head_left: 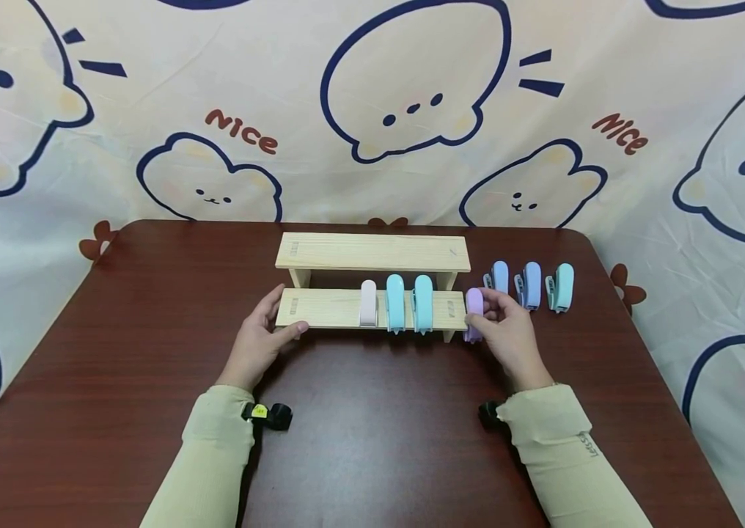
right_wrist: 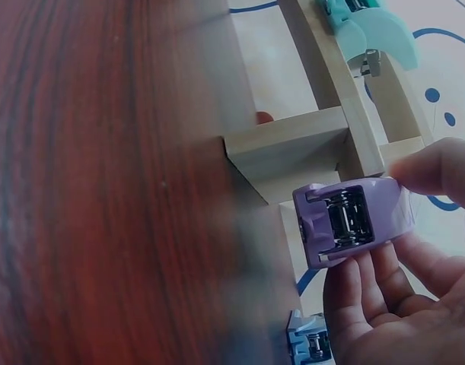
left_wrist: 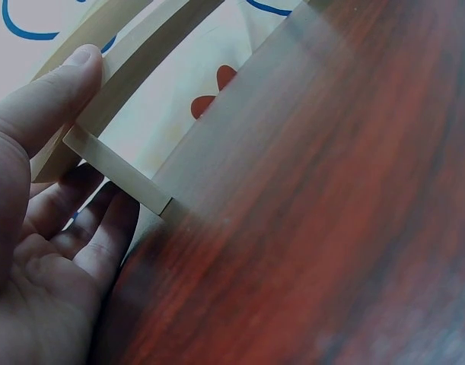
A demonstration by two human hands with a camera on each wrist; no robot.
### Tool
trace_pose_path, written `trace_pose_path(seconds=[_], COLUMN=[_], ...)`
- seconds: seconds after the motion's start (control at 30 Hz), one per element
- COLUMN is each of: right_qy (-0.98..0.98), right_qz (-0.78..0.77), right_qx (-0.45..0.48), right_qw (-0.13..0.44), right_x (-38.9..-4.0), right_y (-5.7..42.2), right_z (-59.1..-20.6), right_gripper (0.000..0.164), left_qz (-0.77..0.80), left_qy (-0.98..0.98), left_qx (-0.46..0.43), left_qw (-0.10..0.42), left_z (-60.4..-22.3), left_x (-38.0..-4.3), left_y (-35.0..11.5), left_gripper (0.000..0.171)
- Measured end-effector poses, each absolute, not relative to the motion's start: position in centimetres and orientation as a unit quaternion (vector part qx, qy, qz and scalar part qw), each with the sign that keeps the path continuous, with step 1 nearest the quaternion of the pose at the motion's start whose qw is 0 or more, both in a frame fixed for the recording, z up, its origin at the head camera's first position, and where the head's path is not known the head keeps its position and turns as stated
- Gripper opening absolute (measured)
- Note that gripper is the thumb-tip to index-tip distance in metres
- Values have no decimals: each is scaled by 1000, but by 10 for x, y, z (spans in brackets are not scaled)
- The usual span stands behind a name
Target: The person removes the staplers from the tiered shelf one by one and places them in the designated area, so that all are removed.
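A pale two-tier wooden stand point(head_left: 329, 308) is on the dark table. My left hand point(head_left: 260, 334) grips the left end of its lower board, with the thumb over the front edge; in the left wrist view the fingers point(left_wrist: 110, 236) are beneath the board. At the right end, my right hand point(head_left: 507, 330) pinches a purple mini stapler point(right_wrist: 354, 219) between thumb and fingers. Whether this stapler touches the board, I cannot tell. On the lower board sit a white stapler point(head_left: 368, 303) and two light-blue staplers, one left point(head_left: 395, 302) and one right point(head_left: 422, 302).
To the right of the stand, a blue stapler point(head_left: 500, 276), a darker blue stapler point(head_left: 529, 286) and a mint stapler point(head_left: 561, 287) are on the table point(head_left: 372, 433). The bare upper board point(head_left: 372, 251) stands higher, behind. A printed cloth point(head_left: 306, 73) hangs past the table's far edge.
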State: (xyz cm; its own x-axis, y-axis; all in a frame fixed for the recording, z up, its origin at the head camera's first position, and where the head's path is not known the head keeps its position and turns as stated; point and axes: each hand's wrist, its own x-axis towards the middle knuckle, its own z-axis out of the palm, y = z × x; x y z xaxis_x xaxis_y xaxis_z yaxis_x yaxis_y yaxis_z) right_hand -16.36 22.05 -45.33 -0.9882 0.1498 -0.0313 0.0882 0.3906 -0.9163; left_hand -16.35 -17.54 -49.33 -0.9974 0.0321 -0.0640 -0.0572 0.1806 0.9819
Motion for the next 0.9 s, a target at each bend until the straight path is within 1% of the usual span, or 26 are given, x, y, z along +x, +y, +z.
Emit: trace_pose_path(seconds=[0.9], right_qy=[-829], right_qz=[551], right_qx=[-93], right_qw=[14], right_x=[-167], right_y=[222], right_z=[-462], right_gripper=[48], left_qz=[644], left_qy=[764], left_qx=[-8], left_qw=[34], left_z=[-494], left_x=[-164], left_y=[-175], left_gripper=[94])
